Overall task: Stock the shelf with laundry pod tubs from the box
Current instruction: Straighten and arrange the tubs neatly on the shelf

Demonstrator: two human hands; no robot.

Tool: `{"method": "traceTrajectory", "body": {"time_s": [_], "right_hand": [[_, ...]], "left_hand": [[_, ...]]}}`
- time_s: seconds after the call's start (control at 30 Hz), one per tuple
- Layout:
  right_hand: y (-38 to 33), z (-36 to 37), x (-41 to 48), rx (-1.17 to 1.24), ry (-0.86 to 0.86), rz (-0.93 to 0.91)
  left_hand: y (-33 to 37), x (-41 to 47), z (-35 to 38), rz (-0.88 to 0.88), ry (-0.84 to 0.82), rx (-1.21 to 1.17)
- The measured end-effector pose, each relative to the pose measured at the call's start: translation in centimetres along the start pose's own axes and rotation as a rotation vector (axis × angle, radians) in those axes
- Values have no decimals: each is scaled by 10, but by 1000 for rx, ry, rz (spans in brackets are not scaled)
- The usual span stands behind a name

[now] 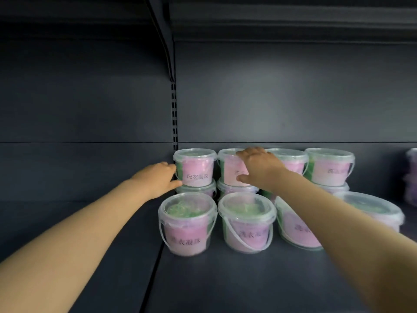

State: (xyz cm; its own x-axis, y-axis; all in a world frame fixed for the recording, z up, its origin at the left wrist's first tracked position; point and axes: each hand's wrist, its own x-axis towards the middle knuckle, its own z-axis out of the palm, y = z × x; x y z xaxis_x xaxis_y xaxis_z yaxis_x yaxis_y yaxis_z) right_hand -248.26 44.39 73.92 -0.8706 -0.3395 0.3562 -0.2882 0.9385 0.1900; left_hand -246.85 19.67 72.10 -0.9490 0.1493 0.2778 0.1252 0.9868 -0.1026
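1. Head view: I face a dark shelf (225,279) with a dark back panel (270,98). A slotted upright (174,114) runs down the panel and ends just at 12 o'clock of the tubs' left corner.
2. The tubs are clear, with pink labels and green pods showing under the lids. They stand on the shelf in two rows from the upright out toward 3 o'clock. The back row is stacked two high and the front row is one high.
3. My left hand (158,179) holds the left tub (195,167), the top one of the back row's first stack. It comes in from 9 o'clock, the fingers curled round the tub's left wall and the thumb on its lower front edge.
4. My right hand (259,168) grips the second tub (228,170), just at 3 o'clock of the left tub and also on top of a stack. The fingers are hooked over its lid and the thumb presses on its label.
5. At 3 o'clock of my right hand stand two more top tubs, the third tub (291,161) and the fourth tub (329,167).
6. At 6 o'clock of the stacks is the front row. The front tub (186,224) comes first, and beside it the handle tub (247,222) has its bail hanging across its label. My right forearm covers part of the next one along.
7. At the far 3 o'clock edge a blurred purple tub (411,175) stands well apart.
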Motion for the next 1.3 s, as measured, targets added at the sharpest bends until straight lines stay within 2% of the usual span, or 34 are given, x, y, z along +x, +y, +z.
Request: {"method": "traceTrajectory", "body": {"time_s": [0.13,0.33,0.43,0.63,1.1,1.3], "right_hand": [[12,-16,-46,-40,-78,-29],[47,-46,-148,-62,-196,-106],[67,-59,-199,-96,-213,-131],[102,-95,-291,-50,-209,-119],[150,-201,-551,-44,-115,53],[172,-250,-670,-137,-60,126]], "left_hand": [[26,-39,-28,-25,-6,148],[97,-125,-57,-59,90,179],[139,-171,-67,-82,70,216],[222,-249,-102,-50,25,175],[379,-431,-185,68,152,98],[440,-512,-206,132,182,37]]}}
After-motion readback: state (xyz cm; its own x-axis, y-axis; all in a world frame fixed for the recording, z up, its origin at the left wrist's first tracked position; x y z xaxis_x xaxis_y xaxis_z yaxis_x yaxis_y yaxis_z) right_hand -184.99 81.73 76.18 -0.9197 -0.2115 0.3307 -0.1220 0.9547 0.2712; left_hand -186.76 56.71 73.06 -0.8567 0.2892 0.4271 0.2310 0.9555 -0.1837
